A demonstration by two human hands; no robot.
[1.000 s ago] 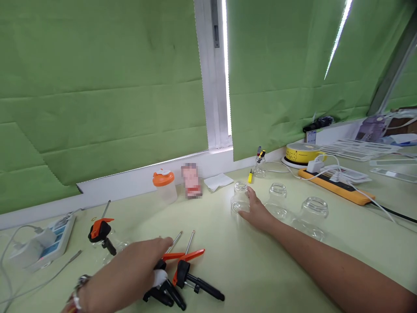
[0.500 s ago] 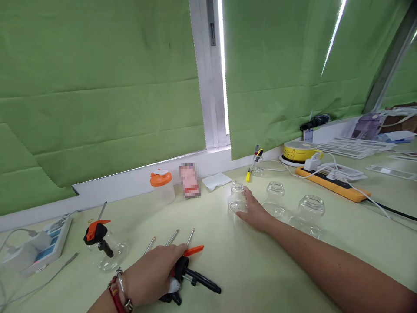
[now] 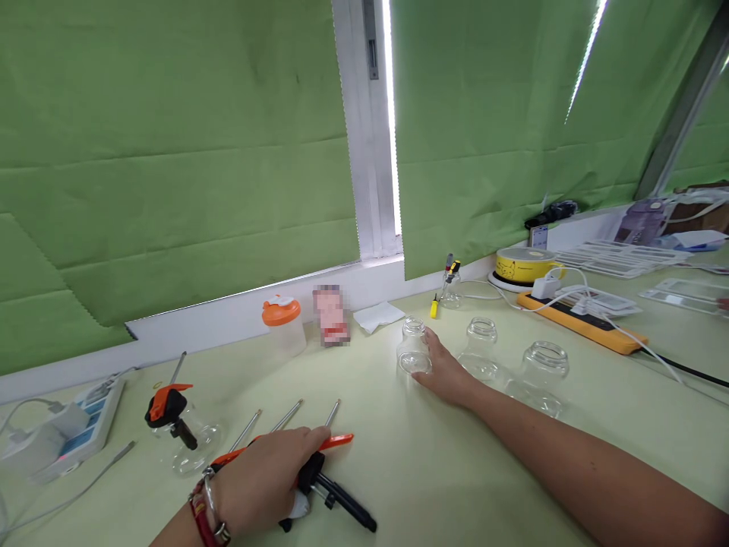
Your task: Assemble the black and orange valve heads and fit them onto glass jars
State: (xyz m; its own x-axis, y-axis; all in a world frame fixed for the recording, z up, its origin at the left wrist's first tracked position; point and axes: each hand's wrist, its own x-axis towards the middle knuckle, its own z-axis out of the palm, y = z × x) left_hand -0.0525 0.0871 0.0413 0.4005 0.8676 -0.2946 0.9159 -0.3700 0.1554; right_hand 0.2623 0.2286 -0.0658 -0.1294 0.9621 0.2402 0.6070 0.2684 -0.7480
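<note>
My right hand (image 3: 445,371) curls around the side of a clear glass bottle (image 3: 414,351), which stands on the table. Two more clear glass bottles, a middle one (image 3: 481,348) and a nearer one (image 3: 544,372), stand to its right, partly behind my forearm. My left hand (image 3: 276,465) is closed over a black spray head (image 3: 336,494) with an orange lever (image 3: 337,441). Beside and under that hand lie more such heads, mostly hidden, their thin metal tubes (image 3: 288,415) pointing away. On the left stands a glass bottle (image 3: 197,448) with a black-and-orange head (image 3: 166,406) on it.
At the back stand an orange-lidded cup (image 3: 286,327), a pink blurred object (image 3: 331,315), a white paper (image 3: 379,316) and a small jar of screwdrivers (image 3: 452,289). Power strips lie at right (image 3: 586,323) and left (image 3: 91,425), with cables. A yellow tin (image 3: 521,266) sits behind.
My left hand and the spray heads have shifted slightly left and toward me, the metal tubes swinging left. My right hand and its bottle have moved very slightly left.
</note>
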